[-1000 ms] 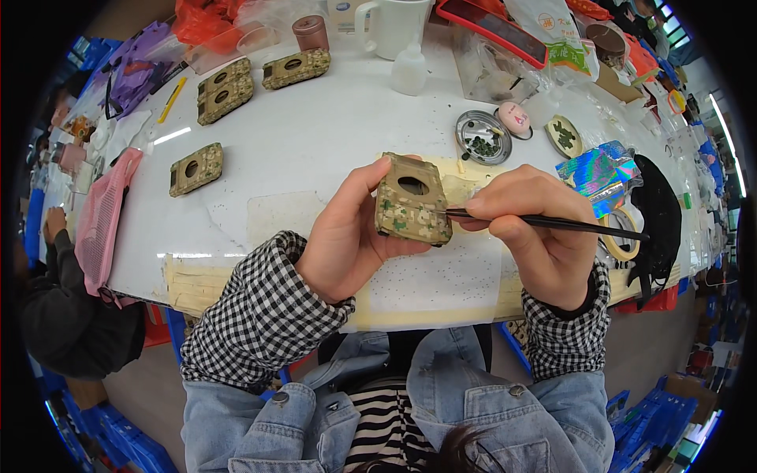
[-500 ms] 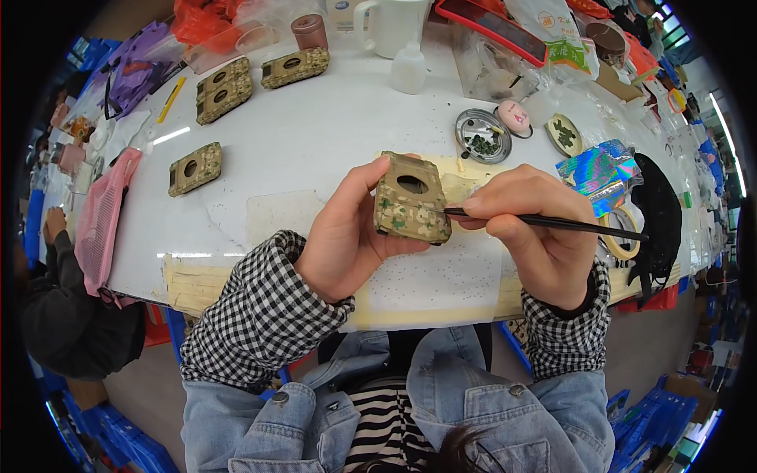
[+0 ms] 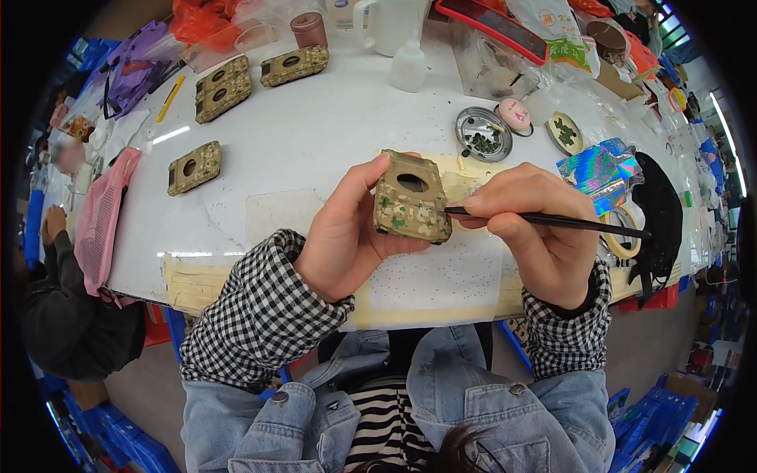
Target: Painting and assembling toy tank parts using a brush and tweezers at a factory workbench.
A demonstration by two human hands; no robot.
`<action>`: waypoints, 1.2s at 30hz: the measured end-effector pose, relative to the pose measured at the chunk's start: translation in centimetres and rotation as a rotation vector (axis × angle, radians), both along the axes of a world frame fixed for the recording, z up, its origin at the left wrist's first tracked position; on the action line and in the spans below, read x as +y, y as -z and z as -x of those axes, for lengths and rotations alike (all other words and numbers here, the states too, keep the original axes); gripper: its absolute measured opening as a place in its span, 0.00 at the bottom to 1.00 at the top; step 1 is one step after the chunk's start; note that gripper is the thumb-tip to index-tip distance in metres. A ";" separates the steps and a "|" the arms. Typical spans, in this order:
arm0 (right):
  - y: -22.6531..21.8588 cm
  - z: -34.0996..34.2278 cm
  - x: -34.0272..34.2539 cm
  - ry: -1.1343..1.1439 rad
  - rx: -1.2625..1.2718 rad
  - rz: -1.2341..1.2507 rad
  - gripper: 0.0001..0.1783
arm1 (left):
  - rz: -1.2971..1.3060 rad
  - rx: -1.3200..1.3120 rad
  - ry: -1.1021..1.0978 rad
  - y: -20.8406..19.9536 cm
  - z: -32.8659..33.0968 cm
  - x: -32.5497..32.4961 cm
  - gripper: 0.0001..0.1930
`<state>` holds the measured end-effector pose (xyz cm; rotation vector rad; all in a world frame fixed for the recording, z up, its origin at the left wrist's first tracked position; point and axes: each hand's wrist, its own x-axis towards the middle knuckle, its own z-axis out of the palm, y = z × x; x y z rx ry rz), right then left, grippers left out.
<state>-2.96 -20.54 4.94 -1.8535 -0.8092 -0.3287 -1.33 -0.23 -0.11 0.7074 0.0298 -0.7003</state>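
My left hand (image 3: pixel 351 225) holds a camouflage-patterned case (image 3: pixel 412 197), a small boxy piece with an oval opening in its upper half. The thumb lies along its left edge and the fingers support it from beneath. My right hand (image 3: pixel 544 229) pinches slim black tweezers (image 3: pixel 583 224), their fine tip at the right side of the case's lower face. Whether anything sits between the tips is too small to tell. Beyond my right hand, a round clear dish (image 3: pixel 500 126) holds dark green bits, and a cream oval dish (image 3: pixel 573 132) holds more green pieces.
Similar camouflage cases (image 3: pixel 195 168) lie at left and far left. A yellow pen-like stick (image 3: pixel 170 98), white squeeze bottle (image 3: pixel 408 66) and white jug (image 3: pixel 394 27) stand or lie farther back. Tape rolls (image 3: pixel 627 233) and a black bag (image 3: pixel 658 213) are at right. Another person's hand (image 3: pixel 55 223) shows far left.
Almost nothing differs. The tweezers and my right hand have shifted very slightly to the right; the case stays in my left hand.
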 end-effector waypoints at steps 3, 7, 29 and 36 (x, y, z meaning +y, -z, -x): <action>0.0 0.0 0.0 -0.002 0.006 -0.010 0.07 | -0.025 0.037 -0.026 -0.5 0.1 -0.2 0.22; 0.1 0.0 0.0 0.003 0.011 -0.006 0.07 | -0.039 0.051 -0.042 -0.5 0.1 -0.3 0.23; 0.1 0.9 -0.4 0.027 0.048 -0.275 0.18 | 0.011 0.045 -0.039 0.1 -0.1 -0.1 0.25; 0.6 1.2 -1.4 0.089 -0.026 -0.170 0.11 | 0.010 0.060 -0.054 0.2 -0.1 -0.1 0.25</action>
